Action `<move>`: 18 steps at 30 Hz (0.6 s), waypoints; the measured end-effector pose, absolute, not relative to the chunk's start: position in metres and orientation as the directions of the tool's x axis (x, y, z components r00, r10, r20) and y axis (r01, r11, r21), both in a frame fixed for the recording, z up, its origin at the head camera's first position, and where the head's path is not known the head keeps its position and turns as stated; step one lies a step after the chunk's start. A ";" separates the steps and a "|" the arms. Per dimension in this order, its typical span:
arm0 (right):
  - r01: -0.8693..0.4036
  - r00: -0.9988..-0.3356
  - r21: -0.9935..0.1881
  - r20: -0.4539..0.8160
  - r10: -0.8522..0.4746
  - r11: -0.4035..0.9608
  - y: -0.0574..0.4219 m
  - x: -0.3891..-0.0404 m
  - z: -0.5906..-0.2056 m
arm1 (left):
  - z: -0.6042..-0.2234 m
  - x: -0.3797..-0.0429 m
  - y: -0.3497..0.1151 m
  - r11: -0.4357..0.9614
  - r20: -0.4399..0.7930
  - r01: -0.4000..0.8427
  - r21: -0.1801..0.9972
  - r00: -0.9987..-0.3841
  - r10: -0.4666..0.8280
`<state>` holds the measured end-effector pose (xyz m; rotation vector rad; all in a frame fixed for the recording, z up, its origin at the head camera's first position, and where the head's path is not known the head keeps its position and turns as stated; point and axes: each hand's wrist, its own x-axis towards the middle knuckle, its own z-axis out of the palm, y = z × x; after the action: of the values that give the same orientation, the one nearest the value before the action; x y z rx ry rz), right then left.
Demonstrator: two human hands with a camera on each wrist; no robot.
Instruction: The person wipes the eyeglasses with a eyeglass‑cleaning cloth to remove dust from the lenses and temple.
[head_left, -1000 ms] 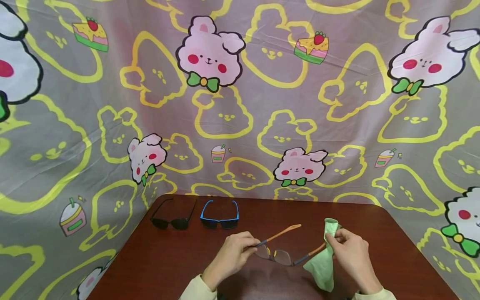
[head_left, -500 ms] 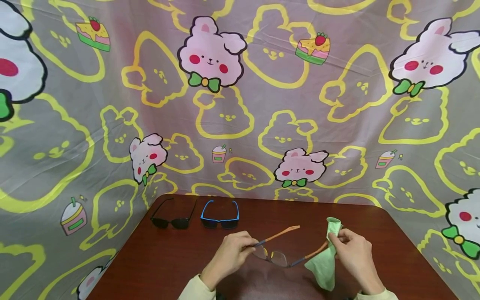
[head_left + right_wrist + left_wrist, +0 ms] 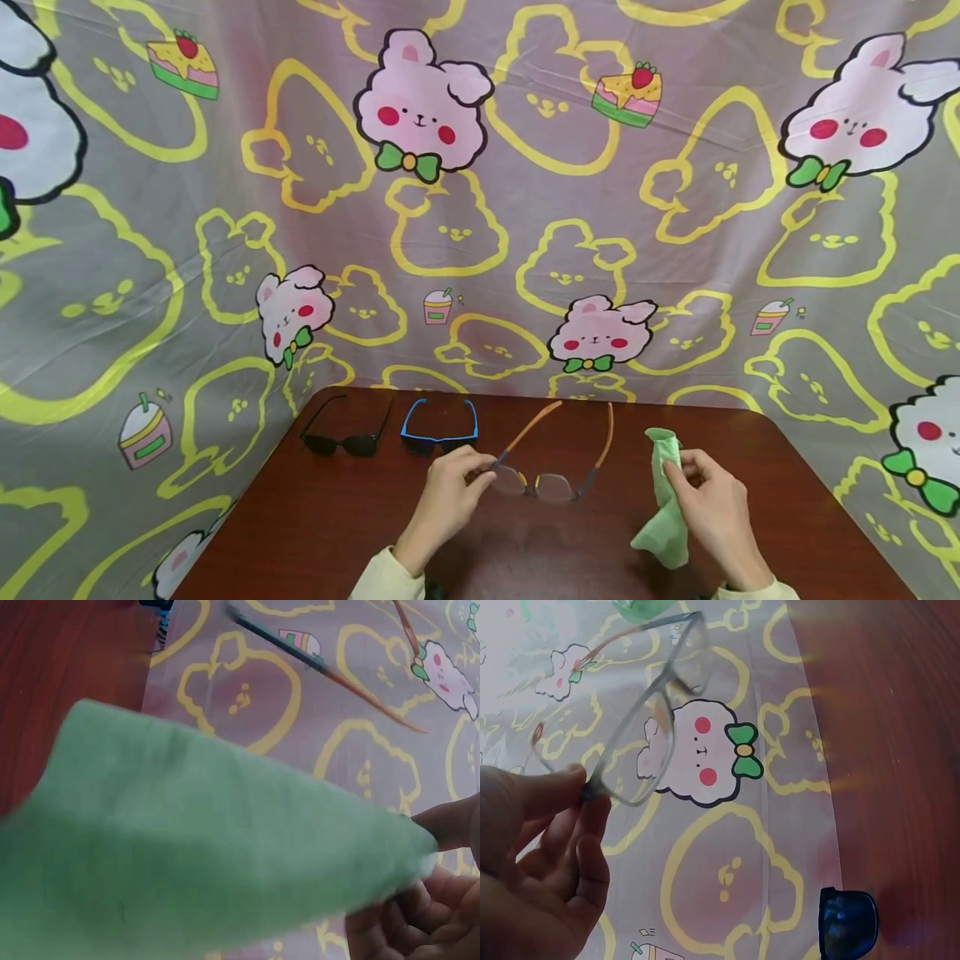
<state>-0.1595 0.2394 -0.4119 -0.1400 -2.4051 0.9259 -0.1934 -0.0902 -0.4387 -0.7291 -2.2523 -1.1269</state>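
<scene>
My left hand [image 3: 447, 493] pinches a pair of eyeglasses [image 3: 553, 487] at the left hinge corner. They have clear lenses, yellow nose pads and orange-tipped temples, which stand spread and point away from me. In the left wrist view, thumb and fingers meet on the corner of the eyeglasses frame [image 3: 634, 801]. To the right, my right hand [image 3: 711, 510] pinches a light green cloth [image 3: 666, 508] that hangs down from the fingers, apart from the eyeglasses. That green cloth [image 3: 225, 832] fills much of the right wrist view and hides part of the scene behind it.
Black sunglasses [image 3: 343, 445] and blue-framed sunglasses [image 3: 438, 443] lie side by side, temples unfolded, at the back left of the dark red-brown table [image 3: 300, 533]. A curtain [image 3: 480, 200] printed with cartoon rabbits surrounds the table's back and sides.
The eyeglasses have swung away from the cloth; their right temple has come free of it and now points backward. The left hand has shifted slightly left and up. The cloth hangs separately.
</scene>
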 end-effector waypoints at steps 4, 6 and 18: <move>-0.143 -0.823 -0.638 0.501 0.267 0.756 0.236 -0.159 -0.413 | -0.437 -0.194 -0.090 0.468 0.656 0.648 0.601 -0.734 0.175; -0.174 -0.810 -0.632 0.528 0.255 0.755 0.234 -0.158 -0.415 | -0.437 -0.194 -0.090 0.437 0.665 0.653 0.618 -0.731 0.153; -0.426 -0.674 -0.554 0.722 0.158 0.716 0.219 -0.158 -0.417 | -0.433 -0.193 -0.080 0.332 0.704 0.681 0.653 -0.707 0.067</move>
<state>-0.1577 0.2190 -0.4173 0.2031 -2.1225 0.9342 -0.1931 -0.0796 -0.4327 -0.6538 -2.0278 -1.3939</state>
